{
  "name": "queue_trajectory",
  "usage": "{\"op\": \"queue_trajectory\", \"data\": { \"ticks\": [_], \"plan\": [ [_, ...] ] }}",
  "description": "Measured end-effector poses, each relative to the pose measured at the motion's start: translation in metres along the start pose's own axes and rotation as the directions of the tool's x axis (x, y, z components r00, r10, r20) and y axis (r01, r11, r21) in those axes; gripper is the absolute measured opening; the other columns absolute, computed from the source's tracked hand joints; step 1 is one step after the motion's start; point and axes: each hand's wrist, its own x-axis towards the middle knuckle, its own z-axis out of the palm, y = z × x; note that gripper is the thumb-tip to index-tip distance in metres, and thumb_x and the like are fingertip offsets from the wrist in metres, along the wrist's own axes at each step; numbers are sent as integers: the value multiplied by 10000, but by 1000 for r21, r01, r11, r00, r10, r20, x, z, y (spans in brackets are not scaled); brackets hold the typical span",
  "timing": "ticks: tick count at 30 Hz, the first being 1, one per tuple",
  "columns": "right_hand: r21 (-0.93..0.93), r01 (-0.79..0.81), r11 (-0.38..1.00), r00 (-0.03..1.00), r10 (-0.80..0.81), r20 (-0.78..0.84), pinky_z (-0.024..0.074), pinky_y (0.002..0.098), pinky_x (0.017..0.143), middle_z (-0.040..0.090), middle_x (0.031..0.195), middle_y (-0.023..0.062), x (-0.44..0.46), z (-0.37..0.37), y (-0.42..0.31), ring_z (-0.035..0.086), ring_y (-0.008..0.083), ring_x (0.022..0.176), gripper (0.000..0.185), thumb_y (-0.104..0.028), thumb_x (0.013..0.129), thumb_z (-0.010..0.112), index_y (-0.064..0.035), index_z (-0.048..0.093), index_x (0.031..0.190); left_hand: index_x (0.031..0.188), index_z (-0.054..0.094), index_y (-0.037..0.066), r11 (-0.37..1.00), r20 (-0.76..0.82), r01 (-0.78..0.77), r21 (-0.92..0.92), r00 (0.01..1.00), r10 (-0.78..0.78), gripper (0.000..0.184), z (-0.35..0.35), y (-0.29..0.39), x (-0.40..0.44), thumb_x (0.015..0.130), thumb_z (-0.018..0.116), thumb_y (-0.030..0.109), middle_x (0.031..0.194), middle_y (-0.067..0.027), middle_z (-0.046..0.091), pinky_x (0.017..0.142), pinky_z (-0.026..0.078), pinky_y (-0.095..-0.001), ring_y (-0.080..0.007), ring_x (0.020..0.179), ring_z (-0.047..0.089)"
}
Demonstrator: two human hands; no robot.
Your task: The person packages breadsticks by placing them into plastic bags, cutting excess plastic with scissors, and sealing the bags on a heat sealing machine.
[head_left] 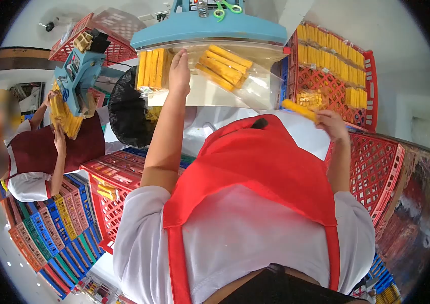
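My left hand point(179, 73) is upright with its fingers stretched out, at the right side of a clear plastic bag of yellow sticks point(151, 68). Whether its fingertips touch the bag I cannot tell. To the right lies another clear bag point(263, 86), with several more yellow sticks point(222, 66) fanned out in it. Both bags are right below the long bar of a blue sealing machine point(210, 34). Off to the right, my right hand point(332, 125) grips one yellow stick point(300, 109) by its end, near a red crate.
The red crate point(372, 91) holds rows of packed yellow sticks. Green-handled scissors point(220, 12) rest on the machine. A black-lined container point(129, 109) stands at left. Beyond it, a co-worker in a dark red apron point(55, 139) handles yellow packs at another sealer point(80, 76). Colourful crates point(53, 228) are stacked lower left.
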Motion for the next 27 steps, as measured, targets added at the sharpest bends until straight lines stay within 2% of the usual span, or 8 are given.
{"op": "queue_trajectory", "data": {
  "ticks": [4, 8, 10, 16, 22, 24, 26, 27],
  "plan": [
    [173, -68, 983, 978, 32, 206, 489, 261, 632, 563, 828, 101, 43, 37, 26, 566, 165, 701, 240, -54, 753, 563, 59, 530, 962, 1293, 281, 86, 987, 221, 155, 45, 962, -162, 586, 6, -5, -3, 851, 345, 465, 1335, -120, 265, 962, 203, -391, -238, 1223, 252],
    [218, -67, 974, 937, -13, 350, 483, 264, 676, 559, 884, 117, 72, 97, 15, 563, 175, 776, 303, -53, 763, 556, 64, 492, 1035, 1326, 189, 123, 992, 289, 109, 67, 949, -124, 634, 4, -20, -1, 844, 296, 520, 1348, -130, 228, 972, 181, -426, -264, 1232, 229],
    [415, -118, 902, 860, -116, 496, 471, 273, 724, 552, 913, 124, 85, 122, 14, 558, 185, 797, 348, -65, 762, 569, 62, 469, 1069, 1338, 141, 141, 983, 320, 175, 57, 929, -184, 641, 1, -14, -8, 844, 293, 521, 1340, -149, 236, 978, 174, -432, -281, 1230, 227],
    [425, -118, 897, 827, -148, 543, 461, 272, 678, 541, 844, 75, 108, 160, 13, 546, 168, 756, 284, -94, 761, 586, 29, 495, 1001, 1343, 19, 120, 986, 439, 109, 126, 885, -154, 747, -9, -17, -9, 817, 322, 555, 1351, -174, 188, 968, 221, -383, -279, 1235, 219],
    [158, 32, 987, 899, -98, 427, 426, 237, 578, 535, 776, 49, 102, 170, -4, 507, 119, 664, 216, -117, 755, 601, 12, 530, 913, 1334, -49, 102, 982, 574, -5, 190, 812, -107, 777, -9, -6, -22, 820, 481, 344, 1353, -208, 154, 976, 212, -392, -298, 1231, 234],
    [249, 86, 965, 926, -170, 337, 427, 234, 575, 544, 769, 43, 101, 161, 2, 506, 110, 650, 210, -124, 754, 603, 10, 546, 905, 1331, -50, 86, 807, 617, -434, 401, 779, 112, 862, -9, -9, -21, 752, 583, 166, 1335, -228, 191, 965, 239, -372, -302, 1223, 251],
    [330, 147, 933, 941, -235, 243, 428, 230, 572, 553, 761, 36, 101, 160, 8, 505, 101, 636, 205, -130, 753, 606, 8, 561, 898, 1331, -53, 86, 821, 624, -415, 392, 776, 94, 873, -6, -10, -19, 739, 589, 118, 1324, -230, 214, 960, 248, -365, -301, 1220, 256],
    [200, 211, 957, 944, -253, 213, 421, 221, 567, 562, 763, 28, 99, 163, 8, 500, 90, 628, 220, -137, 752, 609, 8, 571, 912, 1330, -55, 87, 833, 630, -397, 385, 773, 77, 888, -4, -11, -17, 726, 595, 70, 1314, -231, 238, 954, 258, -358, -300, 1218, 261]
  ]
}}
